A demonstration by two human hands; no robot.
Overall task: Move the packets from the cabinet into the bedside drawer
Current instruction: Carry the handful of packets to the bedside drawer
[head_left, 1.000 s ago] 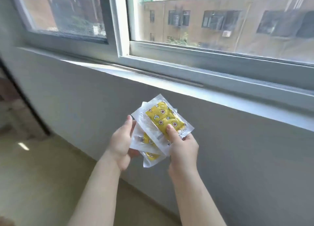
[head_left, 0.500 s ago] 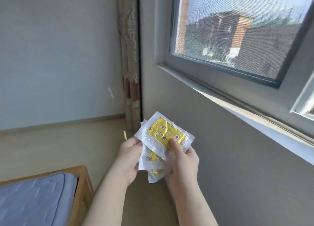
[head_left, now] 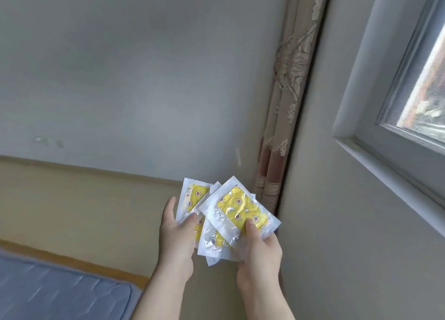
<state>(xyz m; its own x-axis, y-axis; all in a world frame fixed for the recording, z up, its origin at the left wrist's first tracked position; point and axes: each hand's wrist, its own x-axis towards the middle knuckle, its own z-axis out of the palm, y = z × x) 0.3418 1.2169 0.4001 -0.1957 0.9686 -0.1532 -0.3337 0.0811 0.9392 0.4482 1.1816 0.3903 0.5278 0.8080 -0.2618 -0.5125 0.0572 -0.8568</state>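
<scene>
I hold a fan of clear plastic packets with yellow patterned contents in front of me. My left hand (head_left: 177,233) pinches the left packet (head_left: 192,197) between thumb and fingers. The front packet (head_left: 237,211) lies on top of others, and my right hand (head_left: 258,247) grips it with the thumb pressed on its face. More packets (head_left: 213,244) show below, partly hidden behind the front one. Neither a cabinet nor a bedside drawer is in view.
A blue mattress (head_left: 55,293) in a wooden bed frame (head_left: 79,263) lies at the lower left. A patterned curtain (head_left: 286,98) hangs in the corner. A window (head_left: 414,83) with a white sill is on the right wall. A grey wall and beige floor lie ahead.
The view has swung left from the window to the room corner and bed. The packets, bunched before, are now spread apart, with my left hand holding one to the left.
</scene>
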